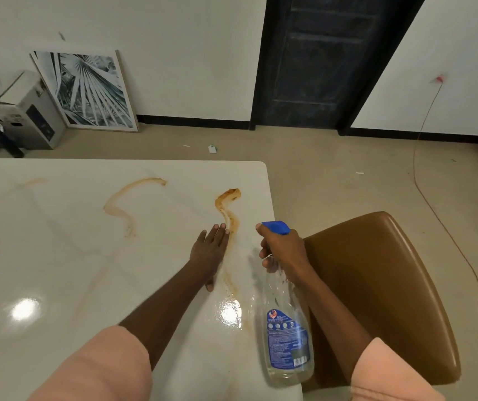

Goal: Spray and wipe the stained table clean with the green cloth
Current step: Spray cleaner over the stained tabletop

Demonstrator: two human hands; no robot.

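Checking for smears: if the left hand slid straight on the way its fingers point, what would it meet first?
Probably the brown stain: the left hand lies flat on the table, fingertips beside the streak, which curves across just ahead.

From my feed I see white walls [191, 53] with a black skirting strip along the base. At one o'clock stands a dark panelled door [327, 62]. The floor [333, 169] is beige and scattered with small paper scraps. At ten o'clock a framed palm-leaf print [87, 91] leans against the wall, beside a white boxy appliance [32, 114]. A tan leather chair [382, 285] sits at four o'clock, and a thin orange cord [422, 186] trails across the floor behind it.
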